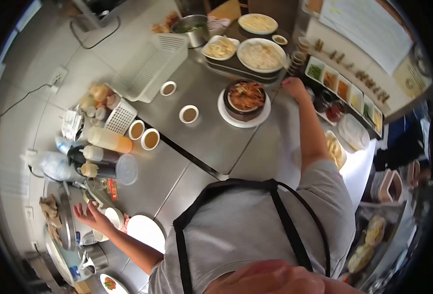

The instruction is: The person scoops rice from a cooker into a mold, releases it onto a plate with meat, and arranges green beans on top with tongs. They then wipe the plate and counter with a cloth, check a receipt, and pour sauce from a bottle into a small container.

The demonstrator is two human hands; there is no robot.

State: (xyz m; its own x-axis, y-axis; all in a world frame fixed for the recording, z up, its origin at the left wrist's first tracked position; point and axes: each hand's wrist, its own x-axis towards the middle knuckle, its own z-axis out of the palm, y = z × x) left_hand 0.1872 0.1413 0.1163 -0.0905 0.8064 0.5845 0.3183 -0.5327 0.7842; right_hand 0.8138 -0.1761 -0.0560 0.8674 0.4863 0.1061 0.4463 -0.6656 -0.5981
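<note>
At the lower left, my left hand [93, 218] is raised with its fingers spread, above the white bowls [113, 218] and beside a white plate [147, 234]. My right hand [294, 87] reaches out at the upper right, its fingers closed on something thin that I cannot make out. Left of that hand, a dark stone bowl [245, 113] with reddish-brown food [246, 95] sits on a round white plate [222, 109]. Two small cups of brown sauce [189, 114] [168, 88] stand on the steel counter [197, 139].
White dishes of pale food [261, 54] sit on a dark tray at the back. Garnish compartments [343, 90] line the right wall. At left are squeeze bottles [109, 140], a white basket [121, 116] and two more sauce cups [150, 139]. A pale rack [150, 68] lies behind.
</note>
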